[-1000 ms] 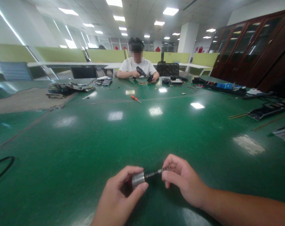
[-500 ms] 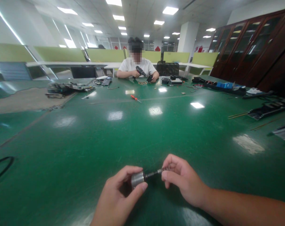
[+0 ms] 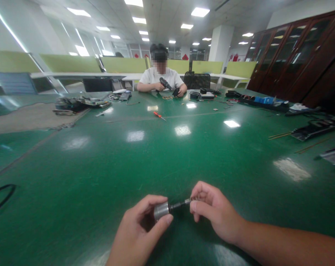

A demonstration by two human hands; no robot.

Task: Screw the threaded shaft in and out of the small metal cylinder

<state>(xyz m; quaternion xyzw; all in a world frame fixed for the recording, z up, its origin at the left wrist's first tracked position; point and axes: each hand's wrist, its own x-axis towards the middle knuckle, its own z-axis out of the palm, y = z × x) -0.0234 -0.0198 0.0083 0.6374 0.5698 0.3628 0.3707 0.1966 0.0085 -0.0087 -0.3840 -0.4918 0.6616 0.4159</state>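
A silver metal cylinder with a dark shaft (image 3: 161,211), resembling a gearbox, lies between the fingers and thumb of my left hand (image 3: 141,227). Its shaft points right and slightly up. At the shaft's far end, my right hand (image 3: 215,214) pinches a small coil spring (image 3: 194,198) between thumb and fingertips. The spring sits at or around the shaft tip, and the fingers cover part of it. Both hands are just above the green tabletop (image 3: 145,166).
Across the table a person in a white shirt (image 3: 171,77) holds a power drill (image 3: 165,83). A red-handled screwdriver (image 3: 158,115) lies mid-table. Electronic parts (image 3: 73,104) sit at the left, dark trays (image 3: 317,129) at the right, and a black cable (image 3: 6,199) at the near left.
Less of the coil spring shows past my right fingertips than before. Both hands keep nearly the same place and grip.
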